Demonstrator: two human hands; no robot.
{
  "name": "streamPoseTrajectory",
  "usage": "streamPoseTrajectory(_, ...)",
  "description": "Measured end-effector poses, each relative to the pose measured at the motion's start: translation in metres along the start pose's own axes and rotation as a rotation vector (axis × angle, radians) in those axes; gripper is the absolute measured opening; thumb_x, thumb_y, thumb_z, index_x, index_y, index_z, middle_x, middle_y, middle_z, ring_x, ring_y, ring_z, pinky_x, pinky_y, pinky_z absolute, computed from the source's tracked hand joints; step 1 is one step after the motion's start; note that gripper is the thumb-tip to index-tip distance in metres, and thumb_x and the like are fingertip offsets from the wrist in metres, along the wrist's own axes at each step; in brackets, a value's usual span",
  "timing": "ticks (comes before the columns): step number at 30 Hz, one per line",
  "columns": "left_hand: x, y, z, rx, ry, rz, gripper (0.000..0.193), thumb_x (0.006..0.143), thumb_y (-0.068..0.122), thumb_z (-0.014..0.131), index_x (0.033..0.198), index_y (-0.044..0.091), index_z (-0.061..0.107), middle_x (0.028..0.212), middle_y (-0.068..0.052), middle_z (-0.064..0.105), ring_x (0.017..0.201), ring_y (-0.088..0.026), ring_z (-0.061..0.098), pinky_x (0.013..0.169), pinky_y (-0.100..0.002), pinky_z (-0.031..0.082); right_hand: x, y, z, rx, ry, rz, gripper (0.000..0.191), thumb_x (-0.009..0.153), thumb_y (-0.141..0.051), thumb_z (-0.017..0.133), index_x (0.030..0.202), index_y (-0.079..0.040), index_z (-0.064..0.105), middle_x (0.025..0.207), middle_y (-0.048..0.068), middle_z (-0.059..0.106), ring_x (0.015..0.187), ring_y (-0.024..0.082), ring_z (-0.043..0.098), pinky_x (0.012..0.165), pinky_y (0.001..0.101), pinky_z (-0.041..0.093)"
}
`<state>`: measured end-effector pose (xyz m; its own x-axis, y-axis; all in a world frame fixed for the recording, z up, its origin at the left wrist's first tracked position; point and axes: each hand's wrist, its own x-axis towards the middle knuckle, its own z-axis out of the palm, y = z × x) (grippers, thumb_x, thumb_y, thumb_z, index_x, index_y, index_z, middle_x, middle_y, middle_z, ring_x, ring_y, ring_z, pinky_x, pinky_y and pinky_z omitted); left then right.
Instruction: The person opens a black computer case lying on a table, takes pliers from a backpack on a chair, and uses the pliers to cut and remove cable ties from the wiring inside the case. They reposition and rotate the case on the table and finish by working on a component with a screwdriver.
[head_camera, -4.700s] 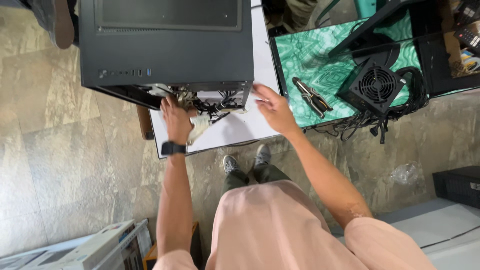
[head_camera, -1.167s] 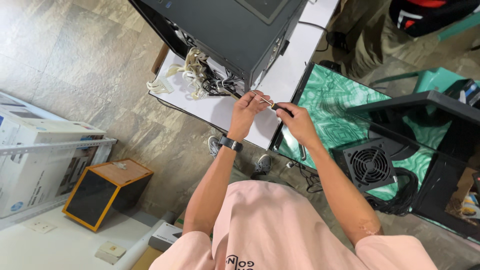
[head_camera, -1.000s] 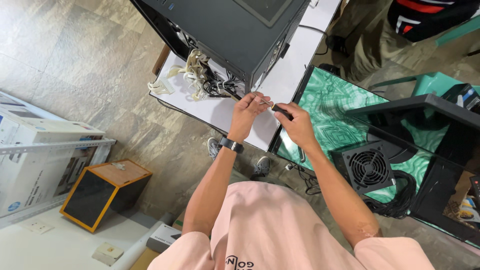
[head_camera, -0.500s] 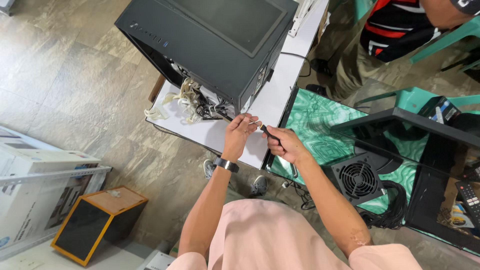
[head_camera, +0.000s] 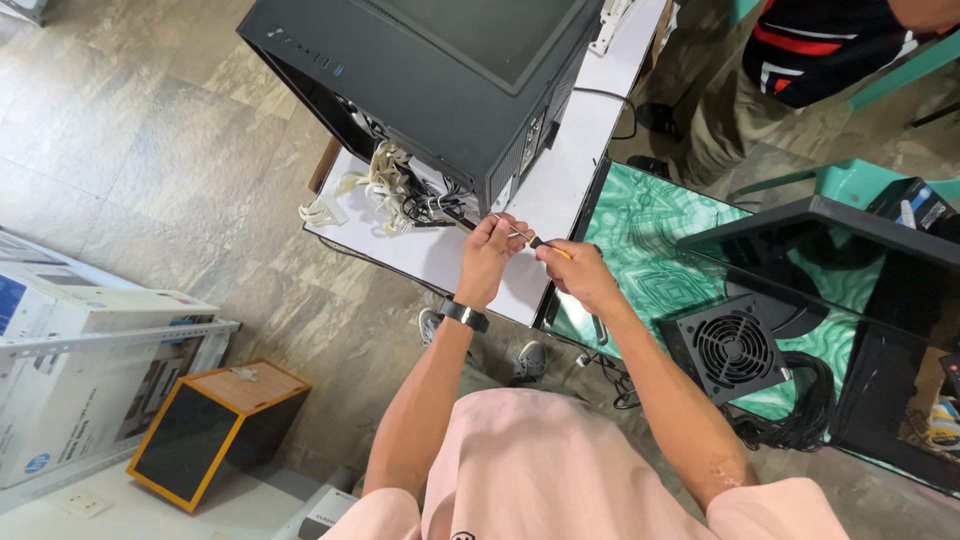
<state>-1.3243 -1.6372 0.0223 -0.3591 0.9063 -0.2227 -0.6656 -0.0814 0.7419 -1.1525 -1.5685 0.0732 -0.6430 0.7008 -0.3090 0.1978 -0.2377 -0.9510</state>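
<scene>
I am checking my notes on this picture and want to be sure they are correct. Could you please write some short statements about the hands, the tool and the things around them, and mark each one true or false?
1. The right hand holds a screwdriver with an orange handle. True.
2. The left hand rests flat on top of the black computer case. False: it is raised in front of the case, at the screwdriver's metal tip.
3. A bundle of pale cables spills from the case's open side onto the white table. True.
4. The power supply unit sits inside the case. False: it lies outside, on the green patterned surface.
5. The left wrist is bare. False: it wears a black wristwatch.
</scene>
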Motion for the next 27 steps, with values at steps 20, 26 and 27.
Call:
streamPoseTrajectory(20,-0.004,0.001,0.009,-0.171,0.03,-0.022,0.021,0.107,0.016,0.052,0.117,-0.002,0.057,0.115,-0.016,0.069,0.108,-0.032,0.071,0.099,-0.043,0.054,-0.015,0.011,0.0,-0.03,0.155,0.116,0.025,0.103,-0.026,0.064,0.108,-0.001,0.069,0.074,0.005,0.053,0.06,0.014,0.043,0.052,0.0308,0.035)
streamPoseTrajectory(26,0.001,0.003,0.013,-0.075,0.043,-0.029,0.028,0.108,0.018,0.053,0.123,-0.005,0.057,0.113,-0.016,0.07,0.108,-0.03,0.07,0.097,-0.042,0.054,-0.02,0.002,0.01,-0.705,0.408,-0.629,0.026,0.091,-0.005,0.077,0.114,-0.005,0.065,0.099,0.012,0.06,0.083,0.022,0.062,0.069,0.0366,0.052)
streamPoseTrajectory(27,0.002,0.003,0.013,-0.109,0.032,-0.01,0.027,0.108,0.018,0.054,0.122,-0.006,0.057,0.112,-0.017,0.07,0.108,-0.031,0.07,0.097,-0.043,0.054,-0.018,-0.002,0.008,-0.48,0.339,-0.51,0.028,0.091,-0.008,0.077,0.116,-0.005,0.064,0.098,0.01,0.06,0.081,0.02,0.061,0.067,0.0356,0.051)
